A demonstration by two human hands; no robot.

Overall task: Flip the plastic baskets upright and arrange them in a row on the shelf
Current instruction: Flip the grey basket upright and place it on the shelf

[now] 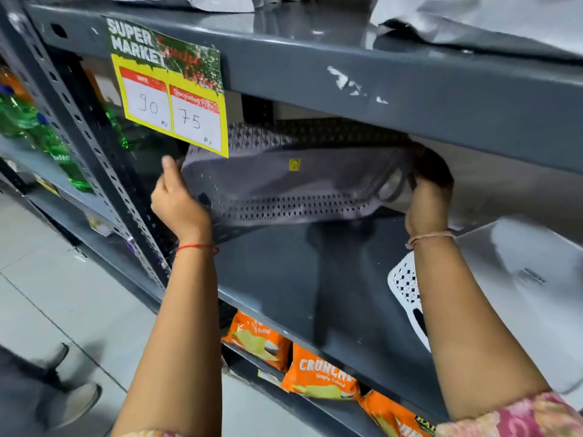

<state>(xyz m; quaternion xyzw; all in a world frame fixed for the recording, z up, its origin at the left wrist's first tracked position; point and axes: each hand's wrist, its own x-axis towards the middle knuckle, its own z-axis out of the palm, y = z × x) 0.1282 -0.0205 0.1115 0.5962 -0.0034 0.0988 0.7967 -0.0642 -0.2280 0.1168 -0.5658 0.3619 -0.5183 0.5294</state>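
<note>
Grey shelf (284,279): tilted grey basket (284,184) above it, left hand (176,200) and right hand (426,206) each clamped on one end.

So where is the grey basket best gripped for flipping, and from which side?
At its two short ends, one hand from each side, as the left hand and right hand do: the grey basket is long and tilted, with a handle opening at the right end.

Single head-worn wide-angle view, close to a grey metal shelf (284,279), facing forward and slightly down. Frame tilted clockwise; shelf edges run from 10 o'clock toward 4 o'clock. Forearms enter from 6 o'clock. Floor (47,294) at 8 o'clock.
</note>
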